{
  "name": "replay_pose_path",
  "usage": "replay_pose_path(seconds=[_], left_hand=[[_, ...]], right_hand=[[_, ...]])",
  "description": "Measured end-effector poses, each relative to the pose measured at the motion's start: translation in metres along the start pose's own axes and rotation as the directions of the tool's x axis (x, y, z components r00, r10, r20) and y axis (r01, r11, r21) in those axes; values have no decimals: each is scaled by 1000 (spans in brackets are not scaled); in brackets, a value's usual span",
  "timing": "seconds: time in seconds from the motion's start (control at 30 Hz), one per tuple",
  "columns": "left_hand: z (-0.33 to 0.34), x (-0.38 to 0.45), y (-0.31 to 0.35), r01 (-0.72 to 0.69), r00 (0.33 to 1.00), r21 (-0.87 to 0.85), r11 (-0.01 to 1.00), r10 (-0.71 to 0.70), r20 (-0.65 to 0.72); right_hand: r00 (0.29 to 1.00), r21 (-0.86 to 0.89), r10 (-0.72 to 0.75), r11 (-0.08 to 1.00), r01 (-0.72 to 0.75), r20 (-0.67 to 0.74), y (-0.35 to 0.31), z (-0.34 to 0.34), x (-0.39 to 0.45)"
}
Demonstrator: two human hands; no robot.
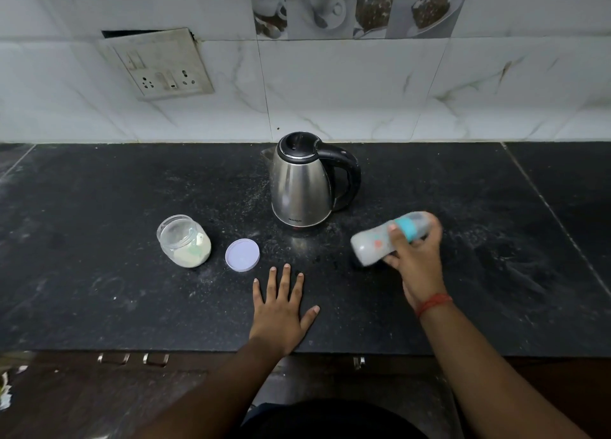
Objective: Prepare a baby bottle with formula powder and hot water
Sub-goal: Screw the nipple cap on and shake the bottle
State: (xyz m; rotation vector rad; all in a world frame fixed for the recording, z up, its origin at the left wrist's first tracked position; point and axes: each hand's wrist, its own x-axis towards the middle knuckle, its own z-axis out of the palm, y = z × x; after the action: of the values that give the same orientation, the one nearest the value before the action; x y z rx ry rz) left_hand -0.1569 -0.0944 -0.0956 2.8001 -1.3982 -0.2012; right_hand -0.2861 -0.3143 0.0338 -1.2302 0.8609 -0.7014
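My right hand grips a baby bottle with a teal collar, held on its side above the black counter and blurred by motion. My left hand lies flat on the counter with fingers spread, holding nothing. A steel electric kettle with a black lid and handle stands at the back centre. To the left stands an open glass jar of pale powder with a scoop inside. Its round white lid lies flat between the jar and my left hand.
The black stone counter runs up to a tiled wall with a loose switch and socket plate at the upper left. Drawer handles show below the counter's front edge.
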Motion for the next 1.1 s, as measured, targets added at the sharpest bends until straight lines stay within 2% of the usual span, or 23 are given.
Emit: replay_pose_path(seconds=[0.03,0.13,0.23,0.27,0.33,0.37,0.43,0.47,0.57,0.67,0.7,0.77,0.8,0.87,0.9,1.0,1.03,1.1], left_hand=[[0,0,1,-2,1000,0,1000,2,-3],[-1,0,-1,-1,1000,-9,1000,1,-6],[0,0,1,-1,1000,-4,1000,1,-7],[0,-1,1,-2,1000,-4,1000,2,-8],[0,0,0,0,1000,-10,1000,0,-8],[0,0,-1,0,1000,-9,1000,0,-8],[2,1,0,0,1000,0,1000,0,-8],[2,1,0,1,1000,0,1000,-1,-4],[1,0,-2,-2,1000,-14,1000,2,2],[2,1,0,2,1000,-9,1000,-2,3],[1,0,0,2,1000,-11,1000,-2,3],[1,0,-2,0,1000,-20,1000,1,14],[1,0,-2,0,1000,-22,1000,1,14],[1,1,-1,1,1000,-19,1000,-1,7],[0,0,0,1,1000,-18,1000,-1,8],[-1,-1,-2,-3,1000,-22,1000,3,7],[-1,0,-2,-2,1000,-21,1000,2,10],[-1,0,-1,-2,1000,-18,1000,2,6]], right_hand=[[1000,27,-5,1000,6,-15,-3,-1,2],[989,-109,11,994,4,144,-4,2,1],[999,34,-6,999,8,-41,0,-1,2],[999,29,1,1000,0,-37,0,-1,2],[995,-94,31,995,-22,97,2,0,3],[994,-123,25,992,-12,109,3,0,4],[1000,-50,3,999,-3,3,2,-1,5],[1000,-26,4,1000,-4,-2,1,-2,6],[992,-105,-1,994,15,128,2,4,2],[998,38,-36,999,38,-50,5,2,3],[999,25,-25,999,25,-26,3,2,3],[993,-109,17,994,-5,117,5,3,2],[994,-127,16,992,-2,112,5,2,2],[998,-21,-2,1000,0,-60,5,-3,5],[996,8,3,1000,-2,-89,4,-5,6],[996,-136,49,990,-38,73,8,-4,3],[999,-124,33,992,-28,35,9,-5,2],[991,-5,3,1000,-4,-134,9,-7,2]])
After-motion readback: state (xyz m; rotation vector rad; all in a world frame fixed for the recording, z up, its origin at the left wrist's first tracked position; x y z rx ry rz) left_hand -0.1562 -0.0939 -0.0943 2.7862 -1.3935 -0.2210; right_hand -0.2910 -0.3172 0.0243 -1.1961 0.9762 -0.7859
